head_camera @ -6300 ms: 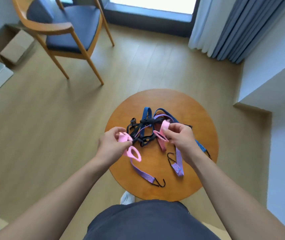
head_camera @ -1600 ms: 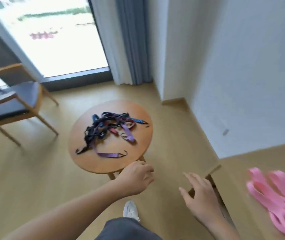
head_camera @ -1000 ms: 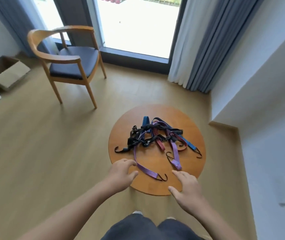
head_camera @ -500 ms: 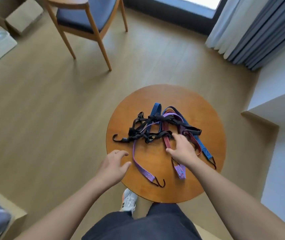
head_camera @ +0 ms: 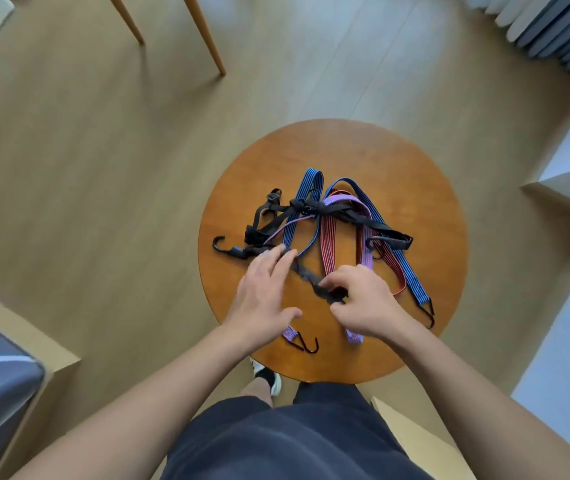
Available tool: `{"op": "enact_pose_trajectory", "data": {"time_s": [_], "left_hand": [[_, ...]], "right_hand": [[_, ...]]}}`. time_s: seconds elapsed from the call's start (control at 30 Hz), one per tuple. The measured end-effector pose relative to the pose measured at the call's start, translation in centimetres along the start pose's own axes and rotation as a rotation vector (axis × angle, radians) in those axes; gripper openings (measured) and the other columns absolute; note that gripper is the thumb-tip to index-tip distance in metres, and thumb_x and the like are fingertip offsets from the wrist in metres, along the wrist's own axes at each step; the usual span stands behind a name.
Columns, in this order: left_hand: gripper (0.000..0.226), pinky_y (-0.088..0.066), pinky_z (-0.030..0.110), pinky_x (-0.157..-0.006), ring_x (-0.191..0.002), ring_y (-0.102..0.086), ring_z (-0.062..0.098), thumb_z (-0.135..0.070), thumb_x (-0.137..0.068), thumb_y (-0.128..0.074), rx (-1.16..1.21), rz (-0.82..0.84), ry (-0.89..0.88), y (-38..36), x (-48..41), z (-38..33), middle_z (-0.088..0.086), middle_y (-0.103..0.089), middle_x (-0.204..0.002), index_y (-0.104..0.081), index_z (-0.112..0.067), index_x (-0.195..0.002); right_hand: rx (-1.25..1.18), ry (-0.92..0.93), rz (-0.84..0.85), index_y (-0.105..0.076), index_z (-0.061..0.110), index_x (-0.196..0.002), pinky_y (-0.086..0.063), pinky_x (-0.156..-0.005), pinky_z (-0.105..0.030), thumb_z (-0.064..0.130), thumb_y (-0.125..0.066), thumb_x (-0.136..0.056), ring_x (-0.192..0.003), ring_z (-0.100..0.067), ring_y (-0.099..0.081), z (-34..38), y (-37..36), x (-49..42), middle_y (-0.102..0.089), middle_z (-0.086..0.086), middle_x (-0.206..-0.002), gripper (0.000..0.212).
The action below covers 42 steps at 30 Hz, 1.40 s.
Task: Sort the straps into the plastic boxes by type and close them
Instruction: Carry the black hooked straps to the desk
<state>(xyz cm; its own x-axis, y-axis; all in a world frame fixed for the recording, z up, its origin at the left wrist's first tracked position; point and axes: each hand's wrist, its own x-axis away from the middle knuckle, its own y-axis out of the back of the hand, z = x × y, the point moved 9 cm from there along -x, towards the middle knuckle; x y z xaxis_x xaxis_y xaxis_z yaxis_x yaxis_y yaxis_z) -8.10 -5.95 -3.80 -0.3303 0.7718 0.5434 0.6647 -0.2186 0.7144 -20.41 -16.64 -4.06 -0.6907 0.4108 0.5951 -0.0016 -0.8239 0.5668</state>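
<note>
The straps lie tangled in the middle of the round counter (head_camera: 425,209). My right hand (head_camera: 366,303) has its fingers curled, pinching a black strap (head_camera: 306,276) at its near end. My left hand (head_camera: 262,292) is spread flat, fingers straight, tips touching the same strap further along. I judge these light, limp and stretchy, with stiff hooks (head_camera: 219,244) apt to snag the blue strap (head_camera: 311,181), red strap (head_camera: 328,244) and purple strap (head_camera: 366,251) close by. Best to grip near a hook and draw slowly, pressing the rest down.

Left hand (head_camera: 262,296) spread; right hand (head_camera: 363,303) pinches black strap (head_camera: 306,277).
</note>
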Motion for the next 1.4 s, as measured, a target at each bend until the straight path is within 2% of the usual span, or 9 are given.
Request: {"op": "enact_pose_trajectory", "data": {"time_s": [0.17,0.27,0.43,0.63,0.7,0.9,1.13,1.27,1.4], "left_hand": [[0.057,-0.028,0.047,-0.124,-0.151,-0.039,0.022,-0.017,-0.071,-0.070,0.119,-0.001,-0.178,1.6,-1.1,-2.2,0.000,-0.064,-0.144,-0.070,-0.023,-0.128],[0.009,-0.052,0.043,-0.097,-0.094,-0.067,0.020,-0.015,-0.082,-0.076,0.108,-0.042,-0.117,3.0,-1.0,-0.9,0.001,-0.076,-0.090,-0.079,-0.017,-0.090],[0.033,-0.052,0.042,-0.067,-0.068,-0.062,0.027,-0.051,-0.080,-0.079,0.483,0.042,0.082,5.8,0.5,2.4,0.006,-0.065,-0.067,-0.075,-0.019,-0.076],[0.044,-0.040,0.016,-0.055,-0.059,-0.050,0.005,-0.057,-0.067,-0.085,0.565,0.396,0.009,7.6,3.0,1.9,-0.011,-0.056,-0.065,-0.076,-0.021,-0.089],[0.045,-0.043,0.016,-0.062,-0.066,-0.053,0.004,-0.046,-0.060,-0.095,0.489,0.404,-0.036,9.0,3.5,2.6,-0.014,-0.060,-0.071,-0.078,-0.025,-0.096],[0.032,-0.047,0.024,-0.067,-0.069,-0.058,0.002,-0.007,-0.071,-0.093,0.172,0.132,-0.215,13.3,3.8,4.7,-0.014,-0.064,-0.075,-0.072,-0.028,-0.083],[0.022,-0.053,0.030,-0.057,-0.063,-0.065,0.010,-0.007,-0.076,-0.084,0.247,-0.359,-0.421,21.3,5.9,1.7,-0.012,-0.068,-0.068,-0.077,-0.026,-0.082],[0.029,-0.053,0.034,-0.054,-0.054,-0.062,0.015,-0.015,-0.082,-0.080,0.456,-0.329,-0.454,23.5,6.8,-0.8,-0.009,-0.066,-0.061,-0.073,-0.042,-0.075],[0.024,-0.049,0.036,-0.058,-0.055,-0.055,0.015,-0.007,-0.083,-0.084,0.558,-0.227,-0.424,24.2,7.0,-2.0,-0.009,-0.062,-0.059,-0.076,-0.028,-0.076]], "right_hand": [[-0.430,0.244,0.125,-0.068,0.014,-0.086,-0.047,-0.079,-0.033,0.015,-0.066,-0.067,-0.088,-0.017,-0.056,5.6,2.7,4.4,-0.065,0.002,-0.083,0.020],[-0.843,0.226,0.197,-0.062,0.002,-0.089,-0.052,-0.068,-0.034,0.005,-0.065,-0.072,-0.071,-0.022,-0.061,6.0,4.0,5.0,-0.064,-0.020,-0.075,0.018],[-1.134,0.049,-0.006,-0.069,0.003,-0.092,-0.058,-0.073,-0.049,0.011,-0.067,-0.079,-0.060,-0.025,-0.059,2.1,4.9,4.4,-0.053,-0.008,-0.062,0.015],[-0.974,-0.108,-0.096,-0.074,0.025,-0.095,-0.054,-0.051,-0.029,0.023,-0.065,-0.096,-0.083,-0.021,-0.073,1.2,4.3,5.2,-0.073,-0.010,-0.096,0.009],[-0.843,-0.117,-0.071,-0.071,0.027,-0.095,-0.046,-0.042,-0.027,0.029,-0.063,-0.097,-0.070,-0.023,-0.071,1.9,4.0,5.8,-0.073,-0.005,-0.090,0.009],[-0.692,-0.043,0.047,-0.070,0.033,-0.108,-0.030,-0.043,-0.023,0.042,-0.075,-0.084,-0.050,-0.011,-0.041,5.3,3.4,8.5,-0.054,0.011,-0.059,0.025],[-0.688,0.033,-0.261,-0.072,0.025,-0.092,-0.027,-0.039,-0.018,0.020,-0.080,-0.084,-0.047,-0.011,-0.035,8.4,6.6,11.1,-0.048,0.003,-0.058,0.012],[-0.845,0.032,-0.368,-0.065,0.008,-0.095,-0.017,-0.044,-0.024,0.015,-0.068,-0.093,-0.050,-0.015,-0.027,9.0,7.9,12.6,-0.040,-0.010,-0.068,0.008],[-0.893,0.043,-0.455,-0.066,0.011,-0.100,-0.020,-0.041,-0.021,0.014,-0.068,-0.093,-0.046,-0.013,-0.031,9.1,9.3,14.2,-0.049,-0.001,-0.060,0.008]]}}
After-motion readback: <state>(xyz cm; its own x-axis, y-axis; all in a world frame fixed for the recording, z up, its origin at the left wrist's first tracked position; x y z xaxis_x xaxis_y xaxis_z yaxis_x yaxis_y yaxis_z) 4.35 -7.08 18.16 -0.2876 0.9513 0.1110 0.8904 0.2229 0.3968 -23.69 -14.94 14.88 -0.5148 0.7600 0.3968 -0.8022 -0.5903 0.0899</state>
